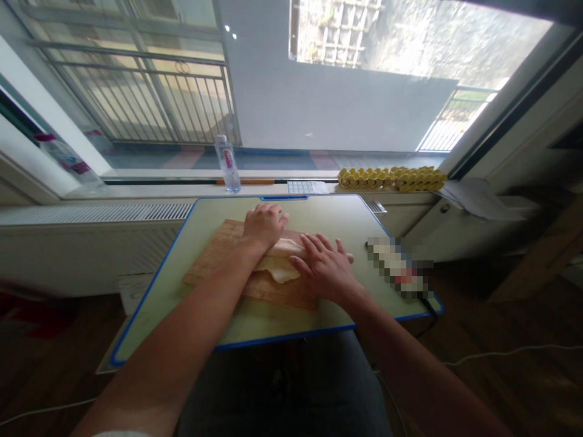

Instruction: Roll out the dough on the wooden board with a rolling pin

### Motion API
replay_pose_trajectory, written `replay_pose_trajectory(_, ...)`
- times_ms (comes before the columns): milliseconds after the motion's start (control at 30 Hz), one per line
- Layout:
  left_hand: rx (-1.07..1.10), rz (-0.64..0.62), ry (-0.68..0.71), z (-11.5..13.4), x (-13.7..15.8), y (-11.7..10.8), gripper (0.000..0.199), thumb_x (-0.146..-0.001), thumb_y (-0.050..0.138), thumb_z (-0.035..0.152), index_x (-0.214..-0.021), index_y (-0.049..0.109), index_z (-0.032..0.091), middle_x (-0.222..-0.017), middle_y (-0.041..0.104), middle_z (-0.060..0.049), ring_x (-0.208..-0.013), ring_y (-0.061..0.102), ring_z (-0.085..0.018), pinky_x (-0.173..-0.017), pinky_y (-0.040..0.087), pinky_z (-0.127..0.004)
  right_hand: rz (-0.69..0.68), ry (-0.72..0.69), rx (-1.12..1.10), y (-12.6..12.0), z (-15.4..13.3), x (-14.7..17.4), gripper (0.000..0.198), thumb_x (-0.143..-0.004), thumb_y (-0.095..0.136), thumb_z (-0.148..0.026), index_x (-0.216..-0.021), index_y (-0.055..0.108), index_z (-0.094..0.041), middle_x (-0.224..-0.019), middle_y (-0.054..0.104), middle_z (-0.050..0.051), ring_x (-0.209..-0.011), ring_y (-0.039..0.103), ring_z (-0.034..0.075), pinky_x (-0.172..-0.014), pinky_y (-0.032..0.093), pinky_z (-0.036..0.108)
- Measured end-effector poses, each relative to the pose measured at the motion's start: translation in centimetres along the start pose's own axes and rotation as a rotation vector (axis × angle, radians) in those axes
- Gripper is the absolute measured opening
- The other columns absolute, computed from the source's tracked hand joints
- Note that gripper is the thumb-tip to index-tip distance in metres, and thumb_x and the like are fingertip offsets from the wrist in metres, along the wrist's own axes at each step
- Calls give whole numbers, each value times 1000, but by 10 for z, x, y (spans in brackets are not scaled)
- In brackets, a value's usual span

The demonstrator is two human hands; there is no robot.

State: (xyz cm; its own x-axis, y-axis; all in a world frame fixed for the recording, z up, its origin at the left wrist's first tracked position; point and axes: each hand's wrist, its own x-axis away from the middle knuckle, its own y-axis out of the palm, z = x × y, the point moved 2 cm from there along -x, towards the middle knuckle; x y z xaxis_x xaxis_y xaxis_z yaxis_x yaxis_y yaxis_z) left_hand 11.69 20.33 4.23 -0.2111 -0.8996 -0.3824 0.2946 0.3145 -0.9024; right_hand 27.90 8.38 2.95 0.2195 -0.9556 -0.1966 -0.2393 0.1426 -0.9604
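Note:
A sheet of pale dough lies on a wooden cutting board, part of it on or around a light wooden rolling pin. My left hand is at the far left side of the dough, its fingers curled over the pin's hidden left end. Across the pin's right part rests my right hand, fingers spread and palm down, thumb beside the dough. Only the pin's right tip shows plainly past my fingers. The board sits at a slant on a pale green, blue-edged table.
A blurred-out object with a black cord lies at the table's right. Along the windowsill stand a clear bottle, a yellow bumpy row and a second bottle at far left. A radiator is behind the table.

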Motion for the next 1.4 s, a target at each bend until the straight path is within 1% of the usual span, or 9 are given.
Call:
replay_pose_trajectory(100, 23, -70, 7, 0, 6, 1, 39, -103, 48, 45, -119, 73, 19, -128, 72, -11, -121, 63, -29, -105, 48, -41, -4, -4, 3, 0, -1, 6, 70, -107, 36, -66, -159, 44, -19, -163, 49, 12, -155, 35, 31, -125, 23, 64)
replay_pose_trajectory(233, 36, -184, 15, 1, 19, 1, 48, -105, 41, 49, -129, 70, 19, -138, 68, -12, -130, 59, -28, -114, 43, -42, 8, -39, 9, 0, -7, 24, 75, -105, 41, -68, -161, 42, -17, -166, 44, 13, -157, 33, 31, -126, 22, 61)
replay_pose_trajectory(467, -12, -340, 42, 2, 36, 1, 60, -107, 27, 53, -158, 46, 26, -169, 41, -9, -155, 36, -32, -127, 25, -61, -10, -31, -19, -2, -16, 48, 76, -104, 45, -66, -163, 40, -18, -169, 38, 13, -158, 32, 33, -127, 18, 60)
replay_pose_trajectory(633, -44, -342, 75, 4, 41, -3, 62, -107, 23, 52, -162, 41, 29, -172, 36, -8, -158, 30, -33, -126, 20, -69, 6, -47, -22, 1, -17, 54, 80, -102, 48, -68, -164, 38, -18, -169, 38, 14, -158, 32, 34, -127, 18, 60)
replay_pose_trajectory(733, -50, -325, 56, 5, 32, -2, 62, -107, 24, 53, -161, 43, 29, -171, 37, -7, -158, 31, -32, -127, 20, -67, -1, -48, -16, 0, -12, 44, 81, -101, 48, -70, -163, 40, -19, -168, 40, 14, -157, 33, 34, -128, 20, 58)
replay_pose_trajectory(933, -32, -359, -9, 5, 13, 4, 64, -106, 28, 54, -160, 43, 24, -171, 36, -9, -158, 31, -31, -129, 22, -62, -9, -16, -18, -1, -3, 18, 84, -99, 45, -76, -159, 46, -18, -166, 44, 14, -157, 33, 33, -126, 24, 57)
replay_pose_trajectory(1033, -15, -361, 0, 5, 22, 2, 64, -106, 27, 54, -160, 43, 25, -172, 35, -9, -158, 31, -31, -129, 21, -60, -4, -17, -19, -2, -7, 28, 87, -98, 47, -77, -160, 44, -16, -167, 42, 14, -157, 32, 33, -127, 23, 57)
replay_pose_trajectory(1267, -16, -413, 101, 8, 66, -13, 63, -107, 21, 55, -164, 38, 34, -176, 27, -5, -163, 19, -33, -130, 14, -60, 18, -67, -26, -1, -27, 83, 89, -98, 53, -71, -166, 32, -18, -171, 34, 14, -159, 28, 34, -130, 17, 57)
replay_pose_trajectory(1400, 0, -386, 88, 9, 56, -11, 61, -108, 22, 55, -162, 40, 35, -175, 28, -4, -162, 21, -32, -129, 15, -62, 4, -52, -24, 1, -21, 71, 90, -97, 55, -71, -166, 34, -16, -171, 34, 15, -159, 28, 35, -130, 16, 58)
